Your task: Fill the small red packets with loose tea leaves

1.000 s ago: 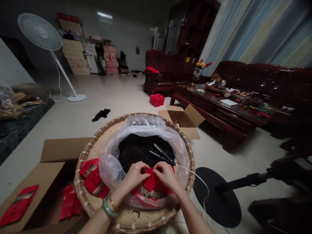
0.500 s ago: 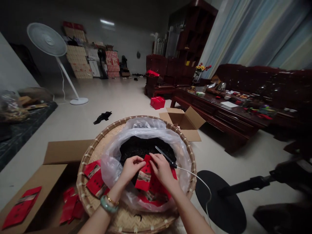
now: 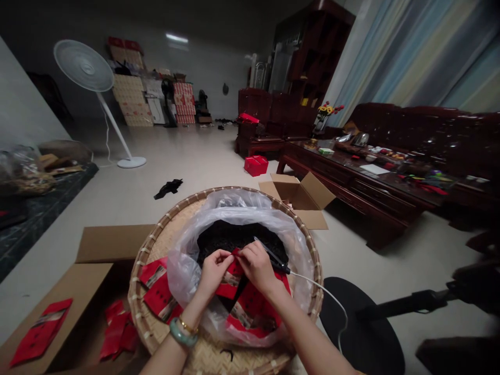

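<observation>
Both my hands pinch the top edge of a red packet (image 3: pixel 229 286) with a pale picture band on it. My left hand (image 3: pixel 214 266) grips the upper left corner, and my right hand (image 3: pixel 255 264) closes on the top from the right. Behind the packet, dark loose leaves (image 3: pixel 222 237) fill a clear plastic bag (image 3: pixel 183 260) with its mouth rolled open. A black hair straightener (image 3: pixel 278 262) with a white cord lies in the bag beside my right hand, partly hidden. More red packets (image 3: pixel 255 311) lie under my right forearm. The bag rests in a round bamboo tray (image 3: pixel 156 232).
Several red packets (image 3: pixel 160 297) lie at the tray's left. A cardboard box (image 3: pixel 94 281) with red packets stands at the left, and another open box (image 3: pixel 312 195) beyond the tray. A black round stand base (image 3: pixel 361 323) is at the right, a white fan (image 3: pixel 130 162) farther left.
The red packet has been lifted from the pile and drawn upright over the leaves. My fingers have come together at its top edge. The view has shifted slightly.
</observation>
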Tool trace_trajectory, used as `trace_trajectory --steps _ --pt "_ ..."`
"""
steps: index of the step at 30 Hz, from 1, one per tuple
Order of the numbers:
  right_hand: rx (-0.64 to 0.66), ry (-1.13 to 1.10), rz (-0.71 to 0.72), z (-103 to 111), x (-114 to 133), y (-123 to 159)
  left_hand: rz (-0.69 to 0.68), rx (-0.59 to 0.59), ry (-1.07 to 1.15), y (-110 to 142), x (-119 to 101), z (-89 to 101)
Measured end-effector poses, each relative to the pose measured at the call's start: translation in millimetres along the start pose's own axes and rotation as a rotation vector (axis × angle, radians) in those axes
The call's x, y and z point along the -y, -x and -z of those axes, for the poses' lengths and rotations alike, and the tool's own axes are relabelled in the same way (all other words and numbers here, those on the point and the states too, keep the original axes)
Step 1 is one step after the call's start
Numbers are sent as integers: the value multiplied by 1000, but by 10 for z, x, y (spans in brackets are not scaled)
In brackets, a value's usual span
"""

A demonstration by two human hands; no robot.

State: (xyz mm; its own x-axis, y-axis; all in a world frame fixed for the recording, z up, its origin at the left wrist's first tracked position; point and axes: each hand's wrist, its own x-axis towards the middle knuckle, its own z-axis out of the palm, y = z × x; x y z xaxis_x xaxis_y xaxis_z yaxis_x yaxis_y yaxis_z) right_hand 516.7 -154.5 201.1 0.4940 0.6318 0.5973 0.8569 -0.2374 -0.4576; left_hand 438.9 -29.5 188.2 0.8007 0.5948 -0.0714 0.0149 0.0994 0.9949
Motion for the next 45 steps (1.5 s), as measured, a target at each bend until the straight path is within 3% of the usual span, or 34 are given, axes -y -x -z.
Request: trace_trajectory --steps 4,8,14,18,22,26,29,32,35,37,42,45 --pt "15 -234 -233 94 -120 -85 98 123 17 0 -34 88" --pt "-11 -578 -459 148 -159 -96 266 131 152 8 -9 151" --pt "224 -893 -474 130 -92 -39 275 273 260 43 -16 167" --pt "248 -992 -555 62 -158 -21 288 213 329 48 -61 165" --pt "299 -1146 -541 41 -206 -12 246 146 408 39 -92 152" --pt "378 -1286 -604 65 -217 19 281 185 331 29 -87 188" --pt "426 -1247 -642 113 -235 8 310 240 265 19 -88 251" --pt "505 -1042 -582 186 -256 -62 282 229 214 1 -116 297" --pt "575 -815 -477 246 -250 -171 107 143 64 -22 -171 282" --pt "600 -686 -360 262 -213 -251 33 149 -18 -36 -209 242" --pt "565 -468 -3 234 -23 -434 239 396 54 -45 -192 143" --pt "556 -446 42 200 68 -508 344 406 129 -27 -86 133"
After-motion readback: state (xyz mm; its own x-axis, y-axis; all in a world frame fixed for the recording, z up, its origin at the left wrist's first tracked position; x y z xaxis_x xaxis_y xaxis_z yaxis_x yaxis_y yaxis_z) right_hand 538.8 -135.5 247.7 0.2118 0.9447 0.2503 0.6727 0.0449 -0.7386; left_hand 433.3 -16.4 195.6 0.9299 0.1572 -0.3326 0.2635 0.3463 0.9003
